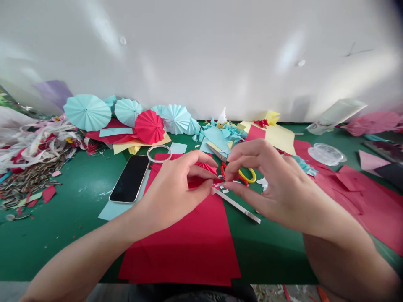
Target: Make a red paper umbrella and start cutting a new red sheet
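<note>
My left hand (179, 191) is closed in a pinch on a small red folded paper (206, 167), whose pleats show behind the fingers. My right hand (267, 180) is closed too, thumb and fingertips together on a thin whitish strip (219, 184) at the red paper's edge. What kind of strip it is, I cannot make out. Just below the fingertips a slim silver bar-shaped tool (237, 205) lies slantwise on the table. Scissors with red and yellow handles (250, 175) lie behind the right fingers, partly hidden. A large red paper sheet (182, 251) spreads beneath my left hand.
A phone (130, 179) and a roll of clear tape (159, 154) lie left. Pleated blue paper rosettes (87, 112) and a red one (149, 127) line the back. Wire scraps (37, 167) heap far left. A clear plastic cup (335, 116) and lid (326, 154) are right.
</note>
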Motion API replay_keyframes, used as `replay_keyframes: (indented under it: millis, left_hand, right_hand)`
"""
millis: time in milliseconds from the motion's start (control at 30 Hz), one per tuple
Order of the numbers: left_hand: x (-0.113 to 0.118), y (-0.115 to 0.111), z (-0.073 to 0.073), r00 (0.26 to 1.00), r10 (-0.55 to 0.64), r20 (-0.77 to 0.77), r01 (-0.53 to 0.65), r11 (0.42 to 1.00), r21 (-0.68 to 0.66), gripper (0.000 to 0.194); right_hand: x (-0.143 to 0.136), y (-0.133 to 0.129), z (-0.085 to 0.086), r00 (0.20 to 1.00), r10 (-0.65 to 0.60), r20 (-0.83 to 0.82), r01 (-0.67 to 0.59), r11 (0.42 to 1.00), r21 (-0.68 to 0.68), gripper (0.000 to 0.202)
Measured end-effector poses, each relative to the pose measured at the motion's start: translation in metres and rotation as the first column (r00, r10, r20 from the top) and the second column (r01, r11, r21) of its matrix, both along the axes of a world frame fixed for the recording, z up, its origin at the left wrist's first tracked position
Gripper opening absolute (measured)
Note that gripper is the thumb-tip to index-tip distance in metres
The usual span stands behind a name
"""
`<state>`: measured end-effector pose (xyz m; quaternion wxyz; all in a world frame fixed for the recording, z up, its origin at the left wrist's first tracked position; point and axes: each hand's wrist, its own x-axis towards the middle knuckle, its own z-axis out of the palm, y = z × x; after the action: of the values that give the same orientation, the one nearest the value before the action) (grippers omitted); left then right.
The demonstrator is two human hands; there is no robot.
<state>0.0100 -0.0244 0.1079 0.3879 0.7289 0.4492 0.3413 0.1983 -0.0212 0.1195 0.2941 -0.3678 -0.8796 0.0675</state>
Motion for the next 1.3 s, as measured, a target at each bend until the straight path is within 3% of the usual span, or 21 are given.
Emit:
replay_keyframes:
  millis: [433,867,1100,1200,1300]
  left_hand:
    - [0.002,-0.002,0.002,0.999,-0.017,0.048,0.02,0.998,-0.063,0.021]
    - [0.003,-0.005,0.002,0.996,-0.025,0.081,0.03,0.998,-0.063,0.024]
    - [0.001,-0.006,0.004,0.991,-0.061,0.119,0.068,0.996,-0.059,0.02]
    - [0.0,-0.004,0.004,0.993,-0.007,0.115,0.01,0.999,-0.03,0.018]
    - [0.001,-0.002,0.003,0.992,0.052,0.117,-0.051,0.999,-0.015,0.019]
  right_hand:
    - [-0.003,0.001,0.0,0.997,-0.053,0.051,0.052,0.998,0.028,0.023]
    - [-0.011,0.004,-0.002,0.999,0.041,-0.019,-0.043,0.994,-0.105,0.021]
    - [-0.005,0.013,0.0,0.999,0.025,0.045,-0.015,0.974,-0.225,0.024]
    - [-0.004,0.017,-0.001,0.999,-0.04,0.029,0.043,0.991,-0.125,0.025]
    - [-0.004,0.016,-0.001,0.995,-0.09,-0.047,0.095,0.99,0.106,0.018]
